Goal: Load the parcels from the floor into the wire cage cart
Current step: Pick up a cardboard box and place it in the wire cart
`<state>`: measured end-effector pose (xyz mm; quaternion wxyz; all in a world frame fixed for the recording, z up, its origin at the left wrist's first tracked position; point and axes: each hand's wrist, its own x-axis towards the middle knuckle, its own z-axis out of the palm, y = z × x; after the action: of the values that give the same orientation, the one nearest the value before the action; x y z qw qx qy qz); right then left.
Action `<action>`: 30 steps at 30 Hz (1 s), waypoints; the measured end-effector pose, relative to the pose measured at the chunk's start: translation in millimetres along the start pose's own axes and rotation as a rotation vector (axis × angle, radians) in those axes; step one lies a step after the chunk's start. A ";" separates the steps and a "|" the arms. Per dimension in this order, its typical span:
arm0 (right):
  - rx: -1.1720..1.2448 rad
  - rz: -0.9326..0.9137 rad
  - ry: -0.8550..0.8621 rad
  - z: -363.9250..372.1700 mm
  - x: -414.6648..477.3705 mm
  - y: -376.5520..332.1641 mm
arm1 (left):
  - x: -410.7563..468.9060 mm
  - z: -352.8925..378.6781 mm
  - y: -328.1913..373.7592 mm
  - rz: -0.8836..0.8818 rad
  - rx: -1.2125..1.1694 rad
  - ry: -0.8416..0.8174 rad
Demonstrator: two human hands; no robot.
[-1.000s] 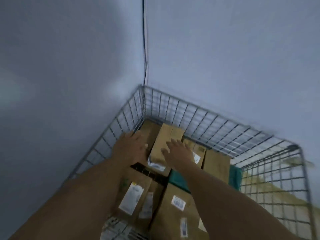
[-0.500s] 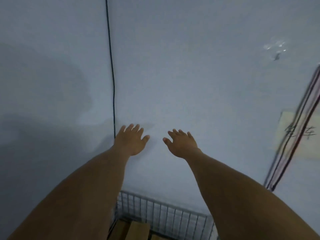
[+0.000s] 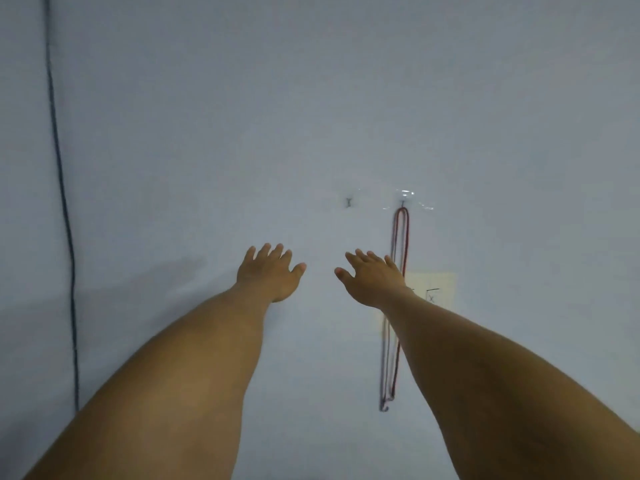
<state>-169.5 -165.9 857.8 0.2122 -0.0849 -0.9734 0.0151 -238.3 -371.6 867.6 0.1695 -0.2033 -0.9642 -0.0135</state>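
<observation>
In front of the pale wall (image 3: 311,98), in the head view, the left hand (image 3: 268,273) and right hand (image 3: 372,280) reach out side by side, fingers (image 3: 263,252) straight and spread, holding nothing. A red cord (image 3: 401,237) hangs from a hook (image 3: 402,202) just beside the right hand, over a paper note (image 3: 438,285). A black cable (image 3: 64,202) runs down far left. No parcels, floor or wire cage cart show. They presumably lie below the frame, so the nearer hand and a parcel's long axis cannot be told.

A pale wall (image 3: 311,98) is seen; red cords (image 3: 401,237) are hung from a hook (image 3: 402,202), left of which a dark cable (image 3: 62,188) is run.
</observation>
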 end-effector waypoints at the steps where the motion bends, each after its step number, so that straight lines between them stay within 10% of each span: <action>1: -0.014 0.038 0.007 -10.2 -7.5 21.8 | 2.2 -3.0 21.5 0.037 -0.014 0.007; 14: -0.102 0.377 0.065 -106.5 -126.4 308.2 | 13.5 -17.7 310.3 0.334 -0.118 0.048; 30: -0.083 0.308 0.027 -102.5 -118.3 528.9 | 52.8 11.8 539.0 0.271 -0.123 -0.027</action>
<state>63.0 334.2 867.9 0.2170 -0.2418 -0.9458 0.0062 -73.7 144.2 850.9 0.1437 -0.3420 -0.9275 -0.0469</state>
